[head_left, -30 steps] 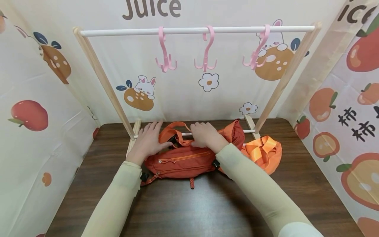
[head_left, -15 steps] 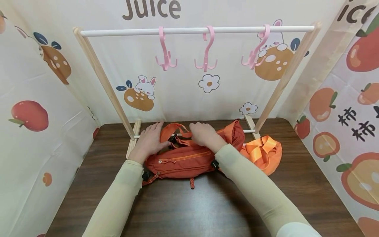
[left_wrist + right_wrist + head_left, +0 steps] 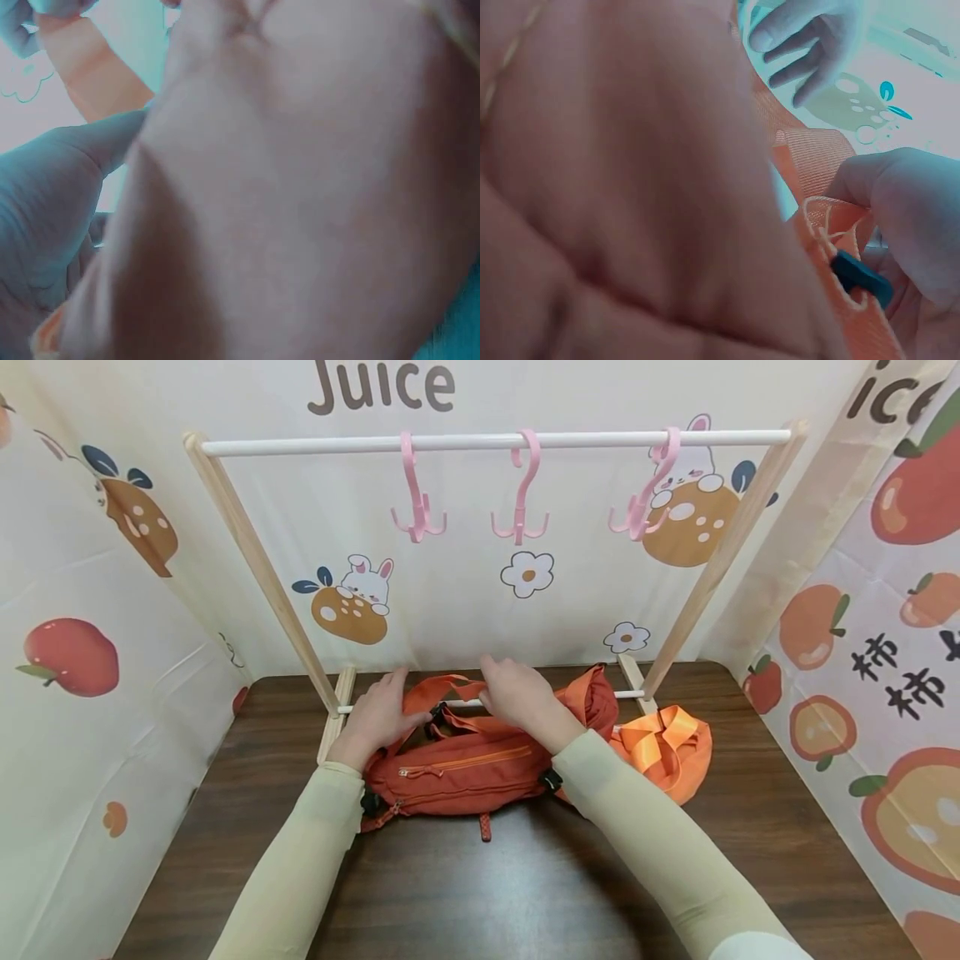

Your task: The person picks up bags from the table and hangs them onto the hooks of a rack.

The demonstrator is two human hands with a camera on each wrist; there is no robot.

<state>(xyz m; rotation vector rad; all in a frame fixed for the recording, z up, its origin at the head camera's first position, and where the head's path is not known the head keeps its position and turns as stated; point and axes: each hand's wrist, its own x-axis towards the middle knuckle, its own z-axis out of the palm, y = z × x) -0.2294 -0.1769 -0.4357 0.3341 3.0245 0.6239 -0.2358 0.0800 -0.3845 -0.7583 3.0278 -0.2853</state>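
A rust-red waist bag (image 3: 465, 777) with zips and black buckles lies on the table, its orange strap (image 3: 427, 693) raised in a loop behind it. My right hand (image 3: 525, 702) holds the strap, which runs between thumb (image 3: 919, 217) and palm in the right wrist view; a dark buckle piece (image 3: 861, 277) is close by. My left hand (image 3: 375, 718) is at the bag's left end beside the strap. Its fingers (image 3: 802, 45) look loosely extended in the right wrist view, with no strap visible among them. Blurred skin fills much of the left wrist view.
A wooden rack with a white top rail (image 3: 322, 446) stands behind, its low white bar near the hands. Pink hooks (image 3: 519, 510) hang from the rail. A bright orange bag (image 3: 675, 756) lies at right, beside a bundle of rust-red fabric (image 3: 600, 702).
The head view has shifted slightly. My right hand's fingers have changed pose a little, and the strap loop between the hands has moved slightly. The bag has hardly moved.
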